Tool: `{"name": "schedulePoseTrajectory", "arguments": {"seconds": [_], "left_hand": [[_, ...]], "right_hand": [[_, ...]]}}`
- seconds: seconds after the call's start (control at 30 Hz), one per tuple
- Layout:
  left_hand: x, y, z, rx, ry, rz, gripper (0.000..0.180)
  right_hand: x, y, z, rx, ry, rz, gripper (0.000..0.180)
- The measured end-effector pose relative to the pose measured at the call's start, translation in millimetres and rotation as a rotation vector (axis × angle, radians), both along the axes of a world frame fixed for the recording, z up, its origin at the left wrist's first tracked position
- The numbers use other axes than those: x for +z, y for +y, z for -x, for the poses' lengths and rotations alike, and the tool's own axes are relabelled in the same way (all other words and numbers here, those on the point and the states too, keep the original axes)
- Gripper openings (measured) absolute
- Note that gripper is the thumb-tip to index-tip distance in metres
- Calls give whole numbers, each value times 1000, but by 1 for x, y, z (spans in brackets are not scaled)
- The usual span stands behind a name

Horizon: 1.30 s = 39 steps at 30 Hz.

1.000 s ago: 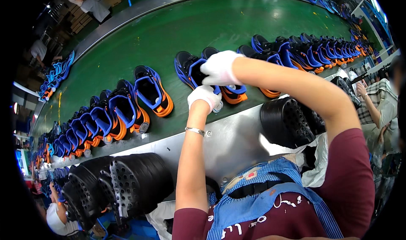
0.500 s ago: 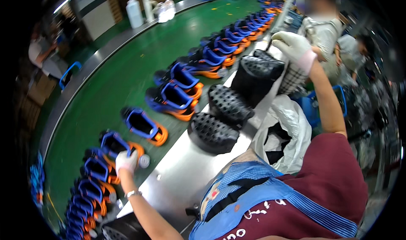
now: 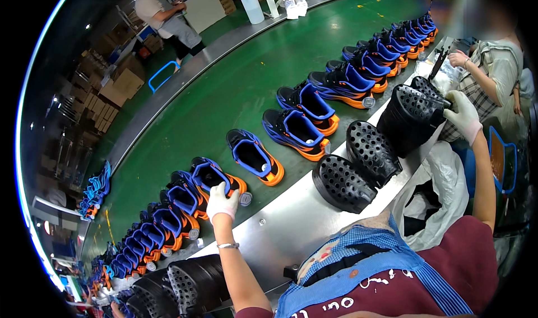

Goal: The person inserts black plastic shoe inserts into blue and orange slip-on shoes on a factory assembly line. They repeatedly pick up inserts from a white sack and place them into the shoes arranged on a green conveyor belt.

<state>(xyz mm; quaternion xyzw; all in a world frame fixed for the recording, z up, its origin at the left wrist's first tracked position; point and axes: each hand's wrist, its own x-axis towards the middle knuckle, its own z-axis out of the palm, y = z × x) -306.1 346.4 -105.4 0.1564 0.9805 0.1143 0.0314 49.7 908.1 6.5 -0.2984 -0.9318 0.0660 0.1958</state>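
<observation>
My left hand [image 3: 222, 203], in a white glove, pinches the heel collar of a blue, black and orange sneaker [image 3: 208, 171] on the green belt. Over at the right, my gloved right hand [image 3: 464, 115] has its fingers bent round the edge of a black shoe-shaped form [image 3: 417, 104] covered in round holes. That form sits on a tall black base on the metal ledge. Two more black perforated forms, a nearer one [image 3: 343, 180] and a farther one [image 3: 370, 150], lie beside it. A single sneaker [image 3: 255, 156] rests on the belt to the right of my left hand.
Sneakers line the green belt [image 3: 185, 116] on both sides. A metal ledge [image 3: 269, 223] runs along its near edge, with black forms [image 3: 193, 281] at lower left. A white sack [image 3: 448, 178] stands at my right. Co-workers stand at far right and across the belt.
The view has swung, shifting the scene rightward. My right hand has come down from above the far black form to its near edge. My left hand stays at the sneaker's heel.
</observation>
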Motion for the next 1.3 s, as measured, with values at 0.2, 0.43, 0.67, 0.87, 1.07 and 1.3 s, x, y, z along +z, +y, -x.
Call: {"name": "schedulePoseTrajectory", "arguments": {"seconds": [0.2,0.43,0.67,0.87,1.07,1.3], "left_hand": [[19,7,-32,66,223,-106,44],[29,15,-36,-41,341,-278,39],[47,44,-52,-61,85,-731,36],[54,88,-68,-328,-570,-1311,61],[46,89,-82,-436,-1062,-1943,73],[10,67,-67,-221,-891,-1996,49]], "right_hand": [[1,-3,9,24,-11,-19,37],[33,2,-2,-23,8,-98,34],[75,-44,47,160,277,-28,37],[77,-184,152,730,132,62,38],[59,-271,204,1047,-102,128,41],[39,-309,241,979,-361,46,39]]}}
